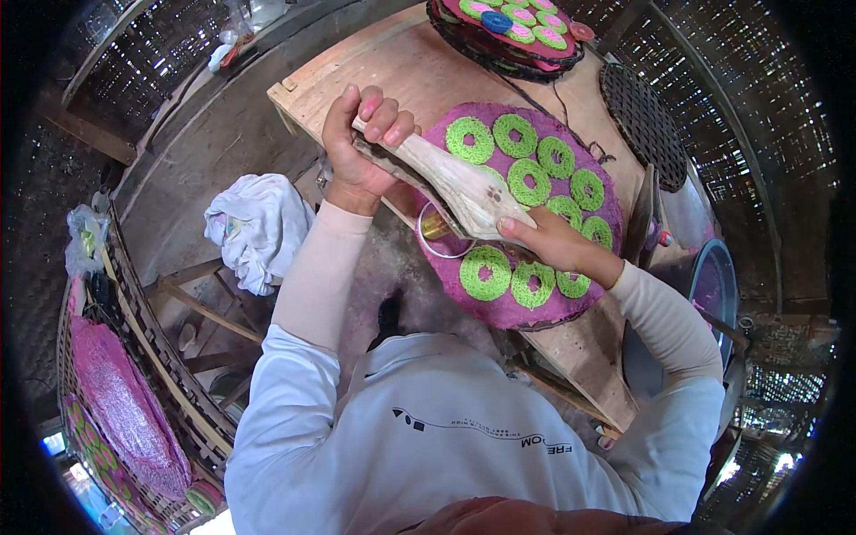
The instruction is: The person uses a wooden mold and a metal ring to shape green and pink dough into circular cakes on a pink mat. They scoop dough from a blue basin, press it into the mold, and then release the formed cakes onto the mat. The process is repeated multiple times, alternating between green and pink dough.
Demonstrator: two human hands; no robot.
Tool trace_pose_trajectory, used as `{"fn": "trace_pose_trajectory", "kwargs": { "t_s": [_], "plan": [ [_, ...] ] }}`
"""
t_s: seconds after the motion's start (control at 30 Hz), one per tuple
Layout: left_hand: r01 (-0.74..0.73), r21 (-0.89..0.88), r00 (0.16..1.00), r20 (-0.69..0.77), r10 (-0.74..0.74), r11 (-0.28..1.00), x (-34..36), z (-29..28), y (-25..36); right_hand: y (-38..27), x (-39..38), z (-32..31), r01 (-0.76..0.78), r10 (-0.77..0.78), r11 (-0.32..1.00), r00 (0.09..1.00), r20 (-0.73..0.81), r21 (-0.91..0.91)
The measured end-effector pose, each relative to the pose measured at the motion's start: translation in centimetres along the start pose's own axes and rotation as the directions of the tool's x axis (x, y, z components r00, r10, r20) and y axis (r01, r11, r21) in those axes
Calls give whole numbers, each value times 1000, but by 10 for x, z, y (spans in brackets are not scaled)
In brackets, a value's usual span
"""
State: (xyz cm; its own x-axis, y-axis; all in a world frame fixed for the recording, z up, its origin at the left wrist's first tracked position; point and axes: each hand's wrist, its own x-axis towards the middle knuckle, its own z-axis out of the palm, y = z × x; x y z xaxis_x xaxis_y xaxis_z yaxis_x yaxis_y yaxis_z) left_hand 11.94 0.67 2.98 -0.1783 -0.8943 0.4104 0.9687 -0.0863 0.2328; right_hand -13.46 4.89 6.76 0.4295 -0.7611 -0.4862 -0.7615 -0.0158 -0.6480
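Observation:
My left hand [368, 134] is closed around the upper handle of a long pale wooden tool [450, 178], which looks like two boards one over the other. My right hand [557, 241] grips its wide lower end with the thumb on top. Beneath that end hangs a brass-coloured cylinder [437, 225] with a round metal ring, partly hidden by the wood. The tool is held over a round, magenta-covered tray [473, 308] bearing several green lacy rings [484, 272], some hidden by the tool and my right hand.
A wooden table [339, 71] holds stacked trays [481, 58] with pink, green and blue rounds. A dark woven tray [642, 125] and blue basin [713, 276] are at right. At left are white cloth [254, 232], a wooden frame [214, 312] and baskets with pink mats [125, 401].

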Motion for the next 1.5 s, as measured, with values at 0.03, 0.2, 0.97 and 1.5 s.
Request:
{"fn": "trace_pose_trajectory", "kwargs": {
  "t_s": [0.03,0.2,0.97,1.5],
  "plan": [
    [-11,2,1000,-4,11,1000,0,-1,0,1,2,1,6,-6,1000,1000,5,-8],
    [-27,-10,991,-128,25,1000,-7,-5,-3,0,4,-1,-59,62,998,993,102,-32],
    [257,115,949,-216,-228,960,7,30,-31,12,-43,-12,8,-19,997,989,-145,-73],
    [97,863,761,-385,-522,-496,-33,3,-66,60,-53,3,10,16,998,919,-395,64]
  ]
}}
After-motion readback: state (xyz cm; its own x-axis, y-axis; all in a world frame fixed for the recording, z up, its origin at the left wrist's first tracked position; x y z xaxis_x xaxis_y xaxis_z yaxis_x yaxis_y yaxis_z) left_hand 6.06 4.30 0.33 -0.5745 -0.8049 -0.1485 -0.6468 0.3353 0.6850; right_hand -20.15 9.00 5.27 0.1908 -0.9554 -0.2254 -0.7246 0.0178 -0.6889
